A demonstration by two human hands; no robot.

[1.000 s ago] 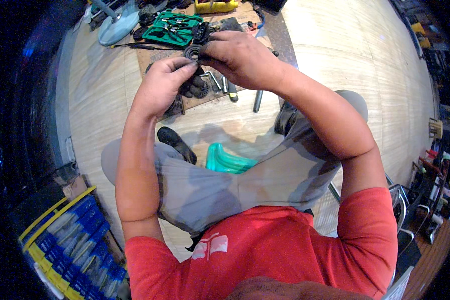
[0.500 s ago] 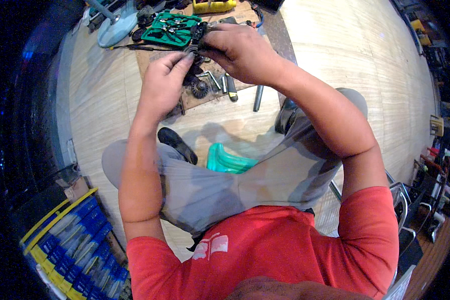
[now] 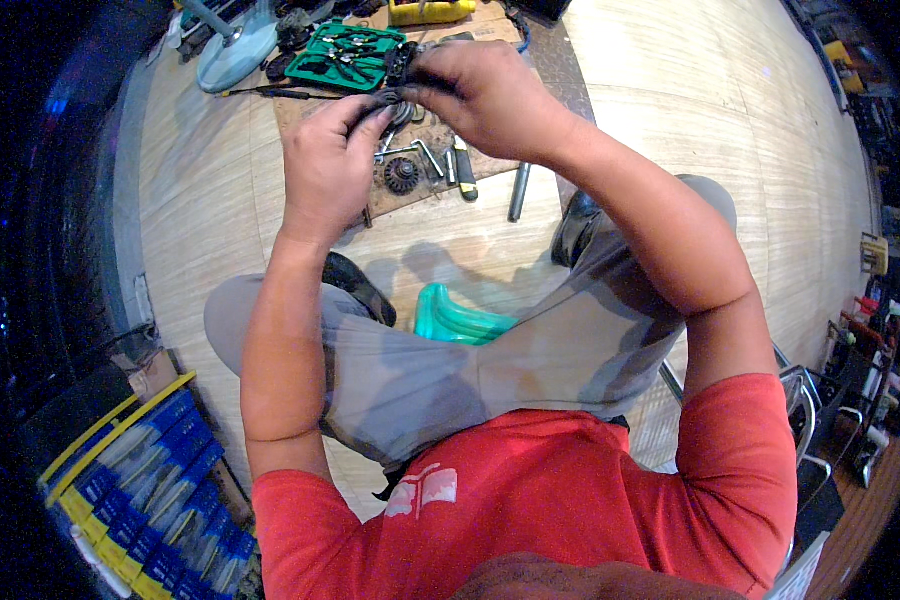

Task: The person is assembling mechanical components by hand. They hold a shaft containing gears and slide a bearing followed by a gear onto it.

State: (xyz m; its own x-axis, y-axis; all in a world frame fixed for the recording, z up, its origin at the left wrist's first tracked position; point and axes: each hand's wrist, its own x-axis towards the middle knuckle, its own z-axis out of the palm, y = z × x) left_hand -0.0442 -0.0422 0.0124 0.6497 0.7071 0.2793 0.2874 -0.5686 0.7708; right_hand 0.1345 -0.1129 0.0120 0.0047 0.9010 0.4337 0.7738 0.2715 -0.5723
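Over the far part of the work board [image 3: 425, 200] my two hands come close together around a small dark mechanical part [image 3: 398, 68]. My left hand [image 3: 330, 165] pinches its near end between thumb and fingers. From the right, my right hand [image 3: 495, 100] curls closed on the other side of it, and its fingers hide much of the part. Its exact kind cannot be made out. Just below the hands lie a dark toothed wheel [image 3: 401, 176], an L-shaped metal key [image 3: 427, 158] and a black-and-yellow handled tool [image 3: 465, 172].
A green tool case [image 3: 315, 72] with several pliers lies open beyond my hands. Behind it are a yellow tool [image 3: 432, 11] and a pale blue round stand base [image 3: 238, 58]. A metal tube [image 3: 519, 192] lies at the right. A green plastic stool [image 3: 460, 322] shows between my legs.
Both hands have risen slightly, and my left hand has turned a little. A dark piece that hung below my fingers no longer covers the metal pieces on the board.
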